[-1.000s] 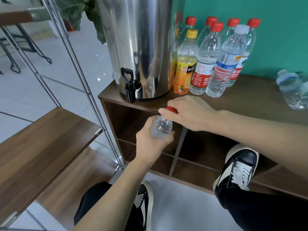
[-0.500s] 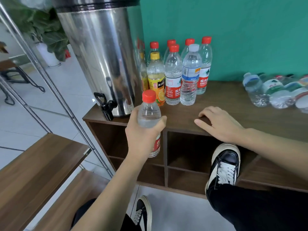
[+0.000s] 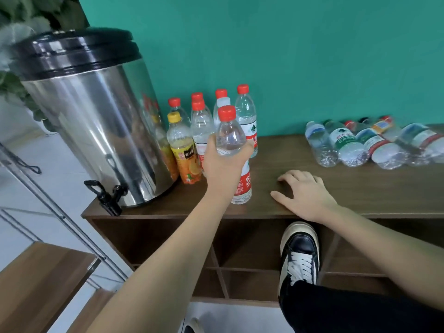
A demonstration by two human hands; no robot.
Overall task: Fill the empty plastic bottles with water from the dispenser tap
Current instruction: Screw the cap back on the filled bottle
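Clear red-capped bottle (image 3: 231, 140) upright in gripping left hand (image 3: 222, 164); right hand (image 3: 304, 195) flat, empty.

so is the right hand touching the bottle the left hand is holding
Apart. The head view shows the right hand flat on the shelf top, with bare wood between it and the bottle that the left hand holds.

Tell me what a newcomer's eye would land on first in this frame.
Most likely the big steel dispenser at the cabinet top's left end, its black tap overhanging the edge. Next, the left hand gripping a red-capped bottle upright beside the cluster of standing bottles. A heap of lying bottles sits far right, past the flat right hand.
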